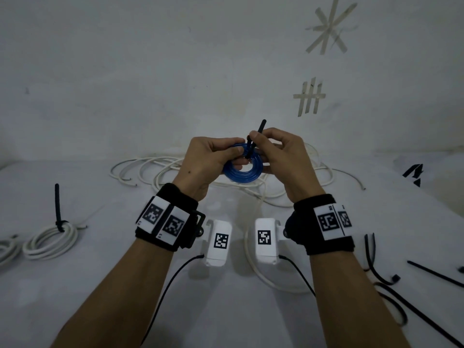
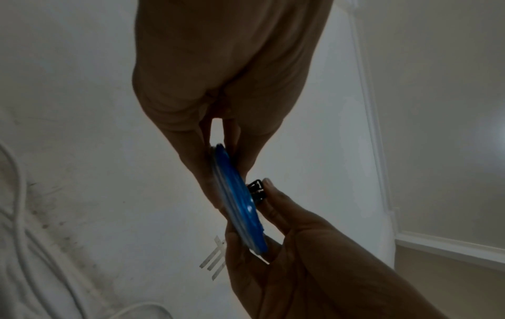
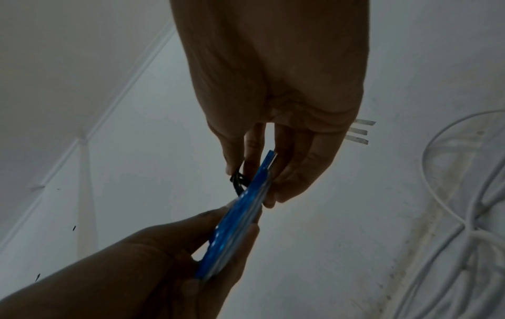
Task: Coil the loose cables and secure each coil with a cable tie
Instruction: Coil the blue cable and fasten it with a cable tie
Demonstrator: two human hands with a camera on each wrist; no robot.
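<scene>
A small blue cable coil [image 1: 242, 169] is held up above the table between both hands. My left hand [image 1: 213, 159] pinches the coil's left rim between thumb and fingers. My right hand [image 1: 273, 151] pinches a black cable tie [image 1: 254, 139] that wraps the coil's top, its tail sticking up. In the left wrist view the blue coil [image 2: 240, 207] shows edge-on with the tie's head [image 2: 256, 187] beside a right fingertip. The right wrist view shows the blue coil [image 3: 240, 215] edge-on and the black tie [image 3: 239, 180] under my right fingers.
Loose white cables [image 1: 175, 172] sprawl on the white table behind the hands. A tied white coil [image 1: 51, 238] with an upright black tie lies at the left, another coil [image 1: 7, 249] beside it. Spare black cable ties [image 1: 384, 267] lie at the right.
</scene>
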